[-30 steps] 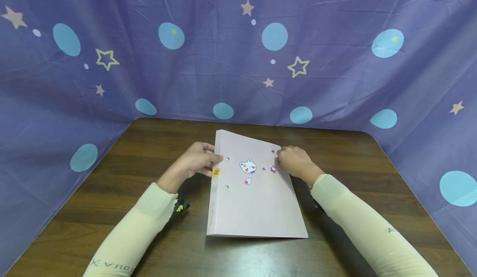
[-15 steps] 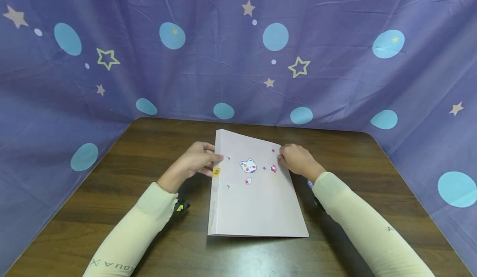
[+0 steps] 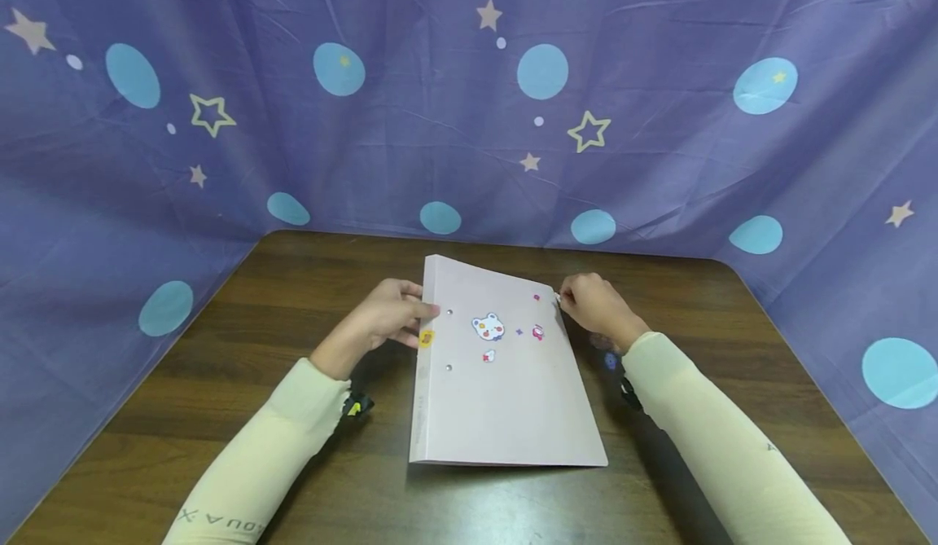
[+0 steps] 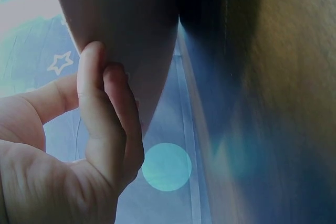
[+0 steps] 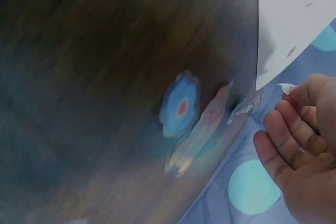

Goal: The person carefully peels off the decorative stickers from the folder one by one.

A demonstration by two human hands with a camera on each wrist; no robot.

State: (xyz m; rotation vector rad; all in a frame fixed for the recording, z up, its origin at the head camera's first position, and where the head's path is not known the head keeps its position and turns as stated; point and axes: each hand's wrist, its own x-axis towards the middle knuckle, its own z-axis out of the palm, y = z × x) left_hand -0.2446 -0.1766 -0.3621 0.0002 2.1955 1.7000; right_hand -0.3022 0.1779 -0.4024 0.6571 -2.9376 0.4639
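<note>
A pale pink folder (image 3: 506,415) with bear and other small stickers on its cover lies slightly raised on the wooden table. My left hand (image 3: 392,310) holds it at the spine, thumb on the cover and fingers behind; the left wrist view shows those fingers (image 4: 93,77) against the folder's back. Just off the folder's upper right edge is my right hand (image 3: 589,301). Its thumb and forefinger pinch a small whitish sticker (image 5: 286,87), whose print is hidden. Below that wrist, a blue flower sticker (image 5: 180,106) and a longish pink sticker (image 5: 207,121) lie on the table.
A clear crumpled-looking sticker (image 5: 244,107) lies near the longish one. The brown table (image 3: 330,260) surrounds the folder. Behind it hangs a purple-blue curtain (image 3: 440,138) with stars and dots.
My right hand has moved right, from over the folder's edge to just beyond it, with the small sticker between its fingertips. The left hand and the folder have barely moved.
</note>
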